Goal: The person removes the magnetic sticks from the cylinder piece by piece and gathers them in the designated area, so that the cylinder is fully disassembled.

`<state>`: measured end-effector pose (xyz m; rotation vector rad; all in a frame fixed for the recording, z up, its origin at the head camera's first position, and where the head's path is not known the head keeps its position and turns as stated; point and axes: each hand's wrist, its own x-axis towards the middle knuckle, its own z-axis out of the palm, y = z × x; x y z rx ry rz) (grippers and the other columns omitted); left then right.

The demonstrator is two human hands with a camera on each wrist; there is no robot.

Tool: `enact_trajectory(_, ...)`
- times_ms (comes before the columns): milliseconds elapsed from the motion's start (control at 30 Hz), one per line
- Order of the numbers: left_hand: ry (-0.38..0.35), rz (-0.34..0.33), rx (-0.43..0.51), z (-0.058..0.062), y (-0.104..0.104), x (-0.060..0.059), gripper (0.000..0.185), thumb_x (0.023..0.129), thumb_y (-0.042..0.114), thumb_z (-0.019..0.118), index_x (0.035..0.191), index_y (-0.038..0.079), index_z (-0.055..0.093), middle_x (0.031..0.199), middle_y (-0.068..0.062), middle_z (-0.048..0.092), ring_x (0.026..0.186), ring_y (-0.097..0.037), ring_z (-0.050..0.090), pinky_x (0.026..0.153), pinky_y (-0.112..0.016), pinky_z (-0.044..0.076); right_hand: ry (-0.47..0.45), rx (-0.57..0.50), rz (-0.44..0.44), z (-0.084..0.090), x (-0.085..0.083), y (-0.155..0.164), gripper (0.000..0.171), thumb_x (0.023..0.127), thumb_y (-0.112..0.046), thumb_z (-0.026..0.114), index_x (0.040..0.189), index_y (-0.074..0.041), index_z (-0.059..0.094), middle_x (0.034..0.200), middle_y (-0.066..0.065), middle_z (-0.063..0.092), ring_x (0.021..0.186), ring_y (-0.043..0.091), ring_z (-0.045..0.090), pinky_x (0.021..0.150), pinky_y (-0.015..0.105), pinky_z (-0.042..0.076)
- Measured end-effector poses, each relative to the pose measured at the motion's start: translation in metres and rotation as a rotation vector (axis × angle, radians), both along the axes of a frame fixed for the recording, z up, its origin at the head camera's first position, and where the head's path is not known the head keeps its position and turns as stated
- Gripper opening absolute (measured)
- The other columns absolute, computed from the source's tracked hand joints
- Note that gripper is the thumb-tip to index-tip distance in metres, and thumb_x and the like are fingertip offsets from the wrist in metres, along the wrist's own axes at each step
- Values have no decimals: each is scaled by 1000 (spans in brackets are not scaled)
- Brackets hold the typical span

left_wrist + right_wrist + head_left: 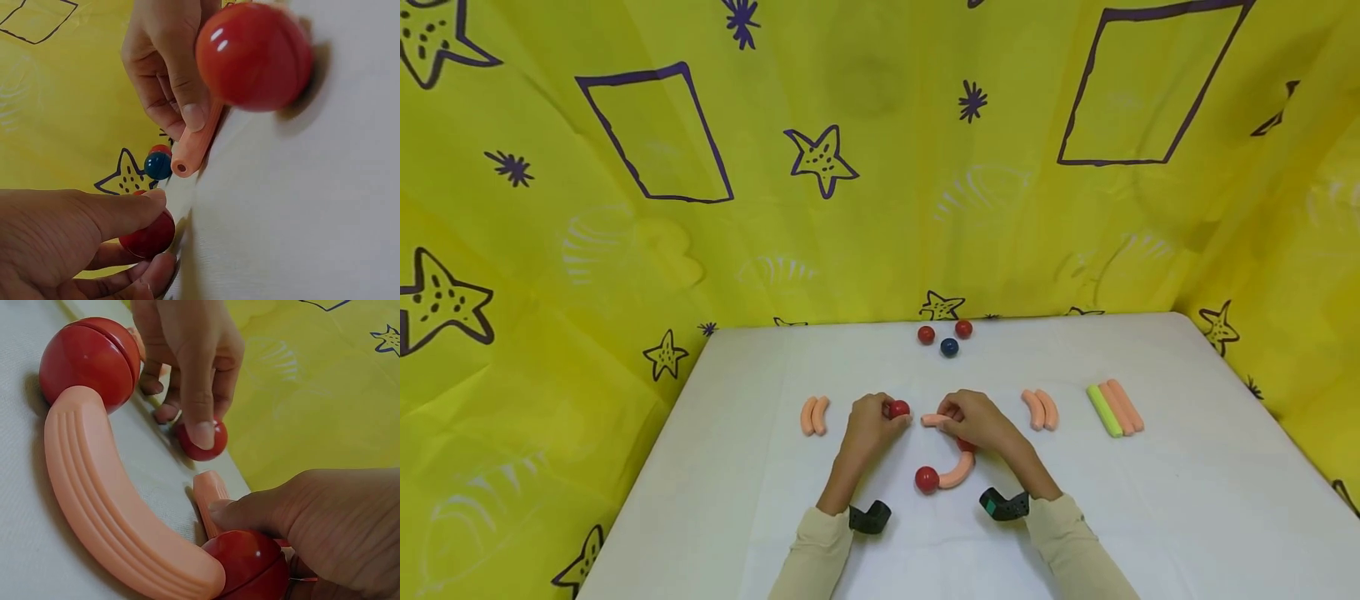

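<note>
My left hand point(871, 421) pinches a glossy red ball point(899, 408) between thumb and fingers, low over the white table. Facing it, my right hand point(976, 418) grips a peach plastic stick point(932, 420) whose free end points at that ball. A small round hole shows in the stick's end point(182, 167) in the left wrist view. Beneath the right hand sits a second red ball point(253, 562), joined to a curved, ribbed peach piece point(115, 506). Another red ball point(927, 479) caps the curve's other end, near my body.
Two red balls point(927, 335) and a dark blue ball point(950, 347) stand at the table's back edge. Curved peach pieces lie in pairs, left point(808, 417) and right point(1033, 409). Farther right, a green stick point(1105, 411) lies beside peach sticks point(1126, 406). Yellow patterned cloth point(880, 250) hangs behind.
</note>
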<state>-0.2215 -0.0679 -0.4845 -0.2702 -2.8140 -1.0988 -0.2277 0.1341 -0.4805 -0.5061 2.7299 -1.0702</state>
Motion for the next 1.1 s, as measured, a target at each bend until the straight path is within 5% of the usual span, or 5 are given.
enact_trajectory(200, -88, 31, 107, -2, 3, -33, 29, 76, 23, 72, 95, 3, 63, 74, -4, 59, 64, -11, 52, 55, -22, 42, 10, -17, 7, 0, 0, 0, 8, 79, -16, 68, 84, -12, 64, 74, -3, 55, 69, 12, 49, 62, 26, 44)
enact_trajectory(533, -121, 94, 301, -8, 13, -90, 30, 76, 21, 73, 101, 8, 63, 83, -4, 61, 74, -13, 55, 64, -24, 46, 13, -13, 23, -4, -2, 0, 7, 80, -17, 68, 84, -13, 64, 72, -3, 54, 67, 11, 49, 60, 24, 43)
enact_trajectory(800, -36, 179, 372, -13, 31, -113, 30, 74, 15, 73, 100, 5, 62, 85, -6, 63, 75, -14, 55, 67, -24, 47, 38, -21, 19, -3, -4, 0, 7, 79, -16, 68, 84, -12, 63, 71, -3, 53, 66, 11, 49, 61, 26, 43)
enact_trajectory(1100, -18, 239, 201, -15, 41, -119, 32, 73, 23, 74, 101, 11, 65, 81, -5, 62, 76, -18, 55, 65, -32, 42, 35, -30, 10, -3, 0, 1, 7, 79, -14, 68, 84, -12, 63, 71, -3, 54, 66, 11, 49, 61, 26, 43)
